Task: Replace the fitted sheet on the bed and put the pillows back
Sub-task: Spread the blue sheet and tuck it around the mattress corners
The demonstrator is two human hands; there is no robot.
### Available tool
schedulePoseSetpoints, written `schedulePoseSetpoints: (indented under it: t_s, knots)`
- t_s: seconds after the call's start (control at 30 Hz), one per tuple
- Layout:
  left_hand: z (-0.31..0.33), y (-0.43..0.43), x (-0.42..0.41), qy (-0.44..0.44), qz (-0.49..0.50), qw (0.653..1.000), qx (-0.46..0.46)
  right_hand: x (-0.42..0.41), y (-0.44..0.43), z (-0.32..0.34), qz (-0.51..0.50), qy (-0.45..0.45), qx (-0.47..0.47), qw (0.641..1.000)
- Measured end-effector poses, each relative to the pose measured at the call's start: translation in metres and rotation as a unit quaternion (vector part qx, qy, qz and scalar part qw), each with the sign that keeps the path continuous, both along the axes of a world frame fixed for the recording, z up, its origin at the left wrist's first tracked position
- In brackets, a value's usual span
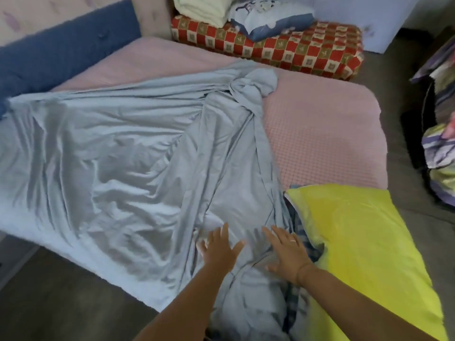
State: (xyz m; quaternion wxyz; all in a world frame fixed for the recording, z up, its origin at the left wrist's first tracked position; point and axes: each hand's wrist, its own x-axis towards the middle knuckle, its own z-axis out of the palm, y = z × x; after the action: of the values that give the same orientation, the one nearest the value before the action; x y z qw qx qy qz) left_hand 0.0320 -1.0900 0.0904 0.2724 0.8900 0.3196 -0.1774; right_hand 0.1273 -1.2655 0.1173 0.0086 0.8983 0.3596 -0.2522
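Observation:
A light blue fitted sheet [118,148] lies rumpled over the left and middle of the pink checked mattress [325,134], with a bunched twist [248,92] of it toward the far side. My left hand [219,247] and my right hand [288,252] lie flat with straight, spread fingers on the sheet at the near edge. A yellow pillow [364,247] lies at the near right, touching the sheet's edge beside my right hand. A blue and white pillow [268,16] sits on a stack at the far side.
A red checked folded blanket [307,50] with a cream folded cloth [204,8] on it lies beyond the bed. The blue padded headboard [61,48] is at the far left. Patterned bedding [440,143] is piled at the right. Dark floor [49,296] shows near left.

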Motion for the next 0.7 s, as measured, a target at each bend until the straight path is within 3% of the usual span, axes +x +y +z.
schedulePoseSetpoints:
  t_s: [0.23,0.47,0.63,0.7]
  knots:
    - [-0.038,-0.064,-0.033,0.050,0.160,0.984,-0.063,0.041,-0.009,-0.018,0.181,0.024,-0.026,0.983]
    - [-0.083,-0.048,-0.075,0.053,0.295,0.953,-0.037,0.056,0.075,-0.063,0.290,0.006,-0.004,0.957]
    - [-0.114,-0.023,-0.064,0.001,0.340,0.940,0.016,0.072,0.139,-0.098,0.350,0.016,0.012,0.936]
    - [-0.131,-0.008,-0.056,-0.047,0.384,0.922,0.026,0.071,0.164,-0.117,0.321,0.044,0.052,0.945]
